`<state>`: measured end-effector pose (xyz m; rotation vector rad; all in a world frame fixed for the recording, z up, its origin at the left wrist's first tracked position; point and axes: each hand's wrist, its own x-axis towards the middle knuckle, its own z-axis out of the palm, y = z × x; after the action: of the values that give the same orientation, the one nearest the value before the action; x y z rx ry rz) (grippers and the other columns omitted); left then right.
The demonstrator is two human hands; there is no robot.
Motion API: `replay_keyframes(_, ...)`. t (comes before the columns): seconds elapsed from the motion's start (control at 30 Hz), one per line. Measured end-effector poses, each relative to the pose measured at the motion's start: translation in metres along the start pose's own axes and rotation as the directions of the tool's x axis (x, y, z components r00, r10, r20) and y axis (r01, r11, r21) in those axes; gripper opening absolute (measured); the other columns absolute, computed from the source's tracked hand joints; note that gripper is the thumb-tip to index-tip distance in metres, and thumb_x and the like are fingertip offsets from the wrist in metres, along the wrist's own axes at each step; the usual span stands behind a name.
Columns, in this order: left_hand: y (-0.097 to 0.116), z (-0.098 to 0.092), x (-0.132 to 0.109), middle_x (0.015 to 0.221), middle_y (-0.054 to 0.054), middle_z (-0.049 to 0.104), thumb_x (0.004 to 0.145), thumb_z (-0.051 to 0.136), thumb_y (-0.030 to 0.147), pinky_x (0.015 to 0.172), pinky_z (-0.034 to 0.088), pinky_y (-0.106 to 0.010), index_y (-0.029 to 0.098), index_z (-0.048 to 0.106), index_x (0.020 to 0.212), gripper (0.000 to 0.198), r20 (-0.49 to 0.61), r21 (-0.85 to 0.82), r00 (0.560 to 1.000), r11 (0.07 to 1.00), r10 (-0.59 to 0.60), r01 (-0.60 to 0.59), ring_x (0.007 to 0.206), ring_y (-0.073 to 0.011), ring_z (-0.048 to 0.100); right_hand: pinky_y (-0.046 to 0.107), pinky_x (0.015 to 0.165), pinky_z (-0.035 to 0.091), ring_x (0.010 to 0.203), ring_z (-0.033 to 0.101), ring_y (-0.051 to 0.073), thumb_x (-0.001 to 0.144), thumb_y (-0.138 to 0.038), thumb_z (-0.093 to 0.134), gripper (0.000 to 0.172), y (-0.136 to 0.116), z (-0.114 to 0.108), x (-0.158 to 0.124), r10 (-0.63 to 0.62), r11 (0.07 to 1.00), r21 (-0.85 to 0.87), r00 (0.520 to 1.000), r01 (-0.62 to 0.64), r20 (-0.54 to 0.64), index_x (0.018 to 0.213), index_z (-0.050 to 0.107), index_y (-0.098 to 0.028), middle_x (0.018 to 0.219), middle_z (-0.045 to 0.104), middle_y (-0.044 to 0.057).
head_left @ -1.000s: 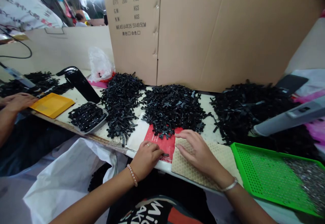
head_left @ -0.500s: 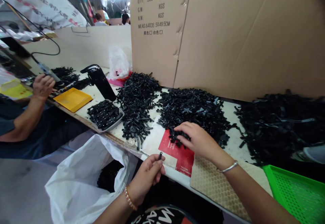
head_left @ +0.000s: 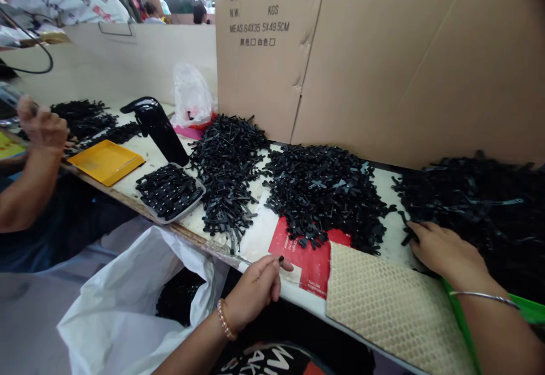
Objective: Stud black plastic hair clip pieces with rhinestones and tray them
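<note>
My left hand (head_left: 258,287) is closed above the table's front edge. A small black plastic piece (head_left: 281,258) pokes out between its thumb and fingers; the rest of it is hidden. Off to the right, my right hand (head_left: 447,253) is at the near left edge of the right pile (head_left: 477,199) of black plastic parts. Its fingers are bent together against a loose black plastic piece (head_left: 407,240), and the fingertips are partly hidden. Between my hands lies the middle pile (head_left: 323,193) of flat black parts, spilling onto a red and white sheet (head_left: 315,267).
A beige textured mat (head_left: 383,301) covers the table's front, beside a green basket (head_left: 462,329). Leftward are another pile (head_left: 230,165), a filled tray (head_left: 200,196), a glossy black dispenser (head_left: 159,131) and a yellow tray (head_left: 106,162). A white sack (head_left: 110,301) hangs below. A co-worker's hand (head_left: 42,128) is far left.
My right hand has left the front of the middle pile and moved right to the right pile. My left hand keeps the small black piece, now tilted differently. The view has shifted slightly.
</note>
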<state>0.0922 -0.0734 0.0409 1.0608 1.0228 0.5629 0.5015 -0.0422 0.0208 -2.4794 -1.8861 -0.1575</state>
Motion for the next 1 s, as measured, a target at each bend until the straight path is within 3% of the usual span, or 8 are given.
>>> replay_keyframes(0.1, -0.003, -0.007, -0.003, 0.058, 0.002, 0.051, 0.089, 0.037, 0.044, 0.053, 0.035, -0.023, 0.015, 0.061, 0.093, 0.038, -0.106, 0.132, 0.987, 0.986, 0.120, -0.105, 0.052, -0.0120, 0.044, 0.039, 0.059, 0.035, 0.081, 0.060, 0.031, 0.075, -0.015, 0.059, 0.022, -0.003, -0.004, 0.000, -0.007, 1.000, 0.005, 1.000, 0.007, -0.020, 0.091, 0.073, -0.020, 0.099, 0.066, 0.018)
replay_keyframes(0.2, -0.007, -0.022, -0.010, 0.074, -0.003, 0.061, 0.089, 0.040, 0.043, 0.065, 0.041, -0.026, 0.016, 0.063, 0.089, 0.035, -0.358, 0.368, 0.882, 0.915, 0.306, -0.168, 0.068, -0.0159, 0.055, 0.038, 0.058, 0.033, 0.077, 0.059, 0.028, 0.075, -0.015, 0.060, 0.020, -0.006, -0.014, 0.003, -0.001, 1.000, 0.029, 1.000, 0.001, 0.009, 0.087, 0.075, -0.022, 0.096, 0.066, 0.017)
replay_keyframes(0.3, -0.012, -0.041, -0.017, 0.072, -0.003, 0.063, 0.083, 0.052, 0.046, 0.067, 0.042, -0.028, 0.016, 0.063, 0.093, 0.033, -0.514, 0.648, 0.736, 0.762, 0.440, -0.003, 0.067, -0.0182, 0.058, 0.037, 0.059, 0.033, 0.078, 0.059, 0.027, 0.077, -0.016, 0.061, 0.019, -0.007, -0.022, 0.005, 0.021, 1.000, 0.008, 0.997, -0.022, 0.070, 0.088, 0.075, -0.021, 0.098, 0.066, 0.015)
replay_keyframes(0.37, -0.016, -0.051, -0.017, 0.066, -0.002, 0.063, 0.079, 0.059, 0.047, 0.063, 0.042, -0.028, 0.017, 0.064, 0.093, 0.034, -0.525, 0.765, 0.706, 0.628, 0.475, 0.146, 0.062, -0.0191, 0.059, 0.036, 0.058, 0.032, 0.080, 0.059, 0.027, 0.077, -0.018, 0.063, 0.018, -0.006, -0.023, 0.005, 0.016, 1.000, -0.011, 0.997, -0.015, 0.077, 0.090, 0.075, -0.022, 0.099, 0.066, 0.014)
replay_keyframes(0.63, -0.017, -0.054, -0.009, 0.075, -0.003, 0.071, 0.086, 0.052, 0.032, 0.055, 0.037, -0.024, 0.021, 0.067, 0.088, 0.019, -0.475, 0.876, 0.667, 0.379, 0.574, 0.298, 0.069, -0.0189, 0.065, 0.038, 0.059, 0.039, 0.081, 0.059, 0.030, 0.077, -0.026, 0.064, 0.022, -0.001, -0.008, -0.012, -0.144, 0.989, -0.062, 0.968, 0.134, -0.205, 0.096, 0.071, -0.018, 0.095, 0.066, 0.016)
replay_keyframes(0.8, 0.001, -0.048, -0.038, 0.079, -0.004, 0.072, 0.089, 0.049, 0.030, 0.058, 0.038, -0.026, 0.021, 0.067, 0.093, 0.020, -0.281, 0.958, 0.609, 0.176, 0.742, 0.228, 0.065, -0.0182, 0.064, 0.044, 0.074, 0.047, 0.093, 0.057, 0.032, 0.090, -0.030, 0.049, 0.030, -0.053, -0.035, -0.042, -0.242, 0.947, 0.086, 0.866, 0.309, -0.439, 0.110, 0.064, -0.015, 0.108, 0.061, 0.017)
replay_keyframes(0.87, 0.012, -0.039, -0.049, 0.080, -0.005, 0.072, 0.090, 0.049, 0.030, 0.057, 0.038, -0.027, 0.021, 0.067, 0.096, 0.021, -0.146, 0.982, 0.575, 0.047, 0.805, 0.182, 0.061, -0.0182, 0.063, 0.048, 0.088, 0.046, 0.102, 0.056, 0.030, 0.092, -0.037, 0.047, 0.035, -0.094, -0.051, -0.062, -0.291, 0.810, 0.330, 0.821, 0.485, -0.491, 0.120, 0.058, -0.019, 0.114, 0.059, 0.013)
replay_keyframes(1.0, 0.032, -0.014, -0.056, 0.078, -0.004, 0.072, 0.090, 0.050, 0.028, 0.056, 0.038, -0.028, 0.022, 0.067, 0.100, 0.021, 0.035, 0.998, 0.562, -0.063, 0.826, 0.030, 0.059, -0.0171, 0.061, 0.043, 0.105, 0.039, 0.126, 0.043, 0.024, 0.095, -0.033, 0.049, 0.045, -0.168, -0.071, -0.100, -0.527, 0.483, 0.689, 0.808, 0.540, -0.263, 0.138, 0.040, -0.028, 0.140, 0.042, 0.007)
